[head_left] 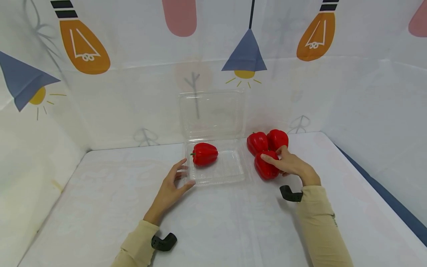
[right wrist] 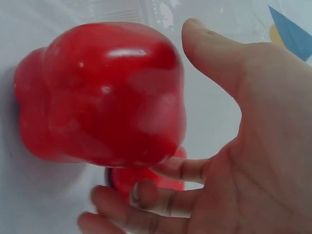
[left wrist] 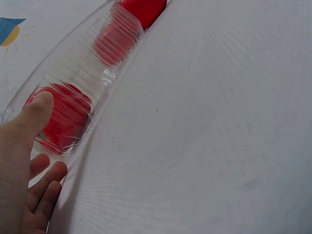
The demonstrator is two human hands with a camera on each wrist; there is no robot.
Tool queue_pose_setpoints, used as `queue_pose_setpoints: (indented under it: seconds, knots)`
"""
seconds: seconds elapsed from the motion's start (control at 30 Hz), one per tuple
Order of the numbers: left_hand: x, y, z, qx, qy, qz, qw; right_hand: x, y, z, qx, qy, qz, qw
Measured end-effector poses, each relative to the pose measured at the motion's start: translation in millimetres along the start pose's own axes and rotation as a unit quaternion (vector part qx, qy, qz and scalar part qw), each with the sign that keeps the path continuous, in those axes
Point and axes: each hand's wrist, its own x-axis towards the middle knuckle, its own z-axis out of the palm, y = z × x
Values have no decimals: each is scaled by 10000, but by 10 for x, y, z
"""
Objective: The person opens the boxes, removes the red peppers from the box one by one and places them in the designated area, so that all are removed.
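Observation:
A clear plastic clamshell box (head_left: 230,167) lies on the table, its lid (head_left: 213,115) raised against the back sheet. One red bell pepper (head_left: 205,154) with a green stem is inside, on the left. My left hand (head_left: 171,189) is at the box's left side, fingers spread, thumb by the front left corner. To the right of the box, my right hand (head_left: 291,162) reaches around the front bell pepper (head_left: 265,168) of a group of three. In the right wrist view, thumb and fingers stand apart around that bell pepper (right wrist: 112,92), not closed on it.
Two more red bell peppers, the left one (head_left: 257,142) and the right one (head_left: 278,139), sit just behind the front one near the table's back edge. White tabletop (head_left: 213,226) spreads before the box. A printed sheet (head_left: 140,92) hangs behind.

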Motion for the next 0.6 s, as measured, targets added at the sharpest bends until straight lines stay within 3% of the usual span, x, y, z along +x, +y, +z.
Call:
queue_pose_setpoints:
  seconds: [0.4, 0.6]
  knots:
    - [2, -18, 9, 26, 6, -30, 10000, -34, -72, -90, -294, 691, -306, 9967]
    - [42, -290, 83, 50, 71, -42, 10000, -52, -121, -86, -208, 1011, -570, 9930]
